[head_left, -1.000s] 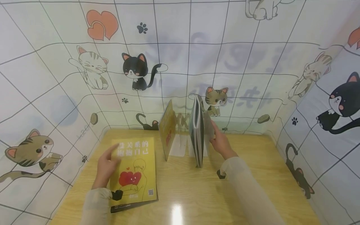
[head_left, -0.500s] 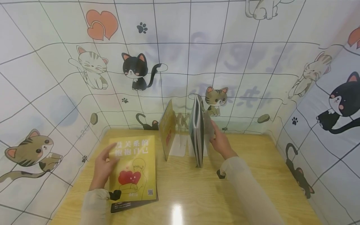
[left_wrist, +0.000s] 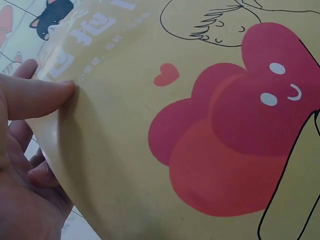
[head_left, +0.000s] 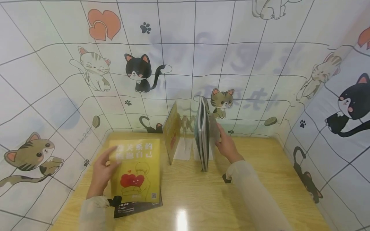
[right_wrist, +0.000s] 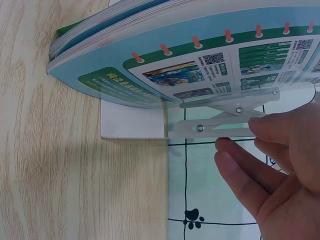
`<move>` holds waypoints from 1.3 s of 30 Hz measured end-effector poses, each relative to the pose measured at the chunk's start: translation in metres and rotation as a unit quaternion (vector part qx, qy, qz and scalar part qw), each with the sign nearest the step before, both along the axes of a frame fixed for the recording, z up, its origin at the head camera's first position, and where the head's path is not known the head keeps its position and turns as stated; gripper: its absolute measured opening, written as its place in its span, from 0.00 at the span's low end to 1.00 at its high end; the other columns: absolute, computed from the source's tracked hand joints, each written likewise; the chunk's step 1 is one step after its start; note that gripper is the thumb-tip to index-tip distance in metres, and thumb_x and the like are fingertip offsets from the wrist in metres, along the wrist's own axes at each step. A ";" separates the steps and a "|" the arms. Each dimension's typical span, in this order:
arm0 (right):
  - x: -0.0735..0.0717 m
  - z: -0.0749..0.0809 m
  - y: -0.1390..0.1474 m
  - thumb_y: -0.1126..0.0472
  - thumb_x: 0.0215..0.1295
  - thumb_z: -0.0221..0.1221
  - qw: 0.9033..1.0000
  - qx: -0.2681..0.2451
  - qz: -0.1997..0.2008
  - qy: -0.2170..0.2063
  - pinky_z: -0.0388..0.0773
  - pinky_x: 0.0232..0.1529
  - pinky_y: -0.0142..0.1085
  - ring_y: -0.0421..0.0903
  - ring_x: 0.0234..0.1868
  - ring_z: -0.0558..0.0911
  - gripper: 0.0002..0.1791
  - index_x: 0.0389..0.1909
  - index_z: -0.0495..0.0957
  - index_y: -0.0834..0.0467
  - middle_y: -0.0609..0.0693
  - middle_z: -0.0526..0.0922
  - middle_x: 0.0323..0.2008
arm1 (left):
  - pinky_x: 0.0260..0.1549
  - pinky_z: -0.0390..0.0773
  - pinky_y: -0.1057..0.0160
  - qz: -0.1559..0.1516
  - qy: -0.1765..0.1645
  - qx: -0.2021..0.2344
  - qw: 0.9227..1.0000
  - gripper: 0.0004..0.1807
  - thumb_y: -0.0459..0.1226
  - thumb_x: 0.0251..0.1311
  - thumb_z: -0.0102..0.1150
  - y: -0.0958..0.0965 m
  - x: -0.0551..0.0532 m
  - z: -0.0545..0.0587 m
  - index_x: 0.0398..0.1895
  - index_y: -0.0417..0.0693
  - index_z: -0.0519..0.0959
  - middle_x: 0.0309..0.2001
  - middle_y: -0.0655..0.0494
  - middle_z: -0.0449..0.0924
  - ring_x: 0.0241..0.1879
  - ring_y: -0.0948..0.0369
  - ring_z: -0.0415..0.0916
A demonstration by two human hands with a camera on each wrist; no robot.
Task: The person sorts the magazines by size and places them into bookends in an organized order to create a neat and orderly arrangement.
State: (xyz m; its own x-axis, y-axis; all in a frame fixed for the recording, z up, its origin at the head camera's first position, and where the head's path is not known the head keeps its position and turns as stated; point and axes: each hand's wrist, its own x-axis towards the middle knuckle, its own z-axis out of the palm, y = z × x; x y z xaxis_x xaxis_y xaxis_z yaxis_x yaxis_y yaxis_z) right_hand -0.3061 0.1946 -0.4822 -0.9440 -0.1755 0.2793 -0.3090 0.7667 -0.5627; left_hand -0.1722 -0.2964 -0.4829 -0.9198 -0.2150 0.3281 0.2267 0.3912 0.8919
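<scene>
Lower left, head view: one yellow paper booklet point(head_left: 136, 170) with printed red hearts point(head_left: 132, 180), long axis running up-frame, overlapping a dark printed booklet point(head_left: 138, 208) on the pale wood surface point(head_left: 179, 189); left hand point(head_left: 101, 173), the nearer, pinching its left edge. Centre: one grey metal expandable bookend point(head_left: 214, 130), up and right of the yellow booklet, with upright books point(head_left: 203, 144). Left wrist view: thumb point(left_wrist: 40, 97) over the yellow cover, fingers point(left_wrist: 45, 177) behind. Right wrist view: right hand point(right_wrist: 280, 170), right of frame, pinching the bookend.
</scene>
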 end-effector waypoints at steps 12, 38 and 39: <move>0.001 0.001 -0.001 0.73 0.59 0.62 1.000 -0.002 0.000 0.000 0.78 0.36 0.53 0.66 0.44 0.81 0.51 0.77 0.44 0.50 0.71 0.78 0.51 | 0.34 0.76 0.72 -0.028 0.037 0.003 0.999 0.31 0.23 0.56 0.64 0.008 0.005 0.016 0.65 0.42 0.72 0.56 0.68 0.73 0.42 0.61 0.66; 0.003 0.000 -0.001 0.71 0.62 0.61 1.000 -0.003 -0.003 -0.020 0.77 0.38 0.53 0.61 0.37 0.81 0.52 0.78 0.41 0.47 0.71 0.79 0.47 | 0.32 0.81 0.66 -0.047 0.043 -0.020 0.998 0.33 0.26 0.53 0.68 0.057 0.001 0.024 0.64 0.53 0.76 0.62 0.50 0.73 0.38 0.66 0.80; 0.003 0.000 -0.001 0.71 0.61 0.61 1.000 -0.002 -0.003 -0.019 0.77 0.38 0.53 0.61 0.37 0.81 0.52 0.78 0.41 0.47 0.71 0.79 0.46 | 0.32 0.82 0.65 -0.044 0.048 -0.021 0.998 0.33 0.26 0.53 0.68 0.059 0.001 0.024 0.64 0.54 0.76 0.62 0.49 0.74 0.37 0.65 0.81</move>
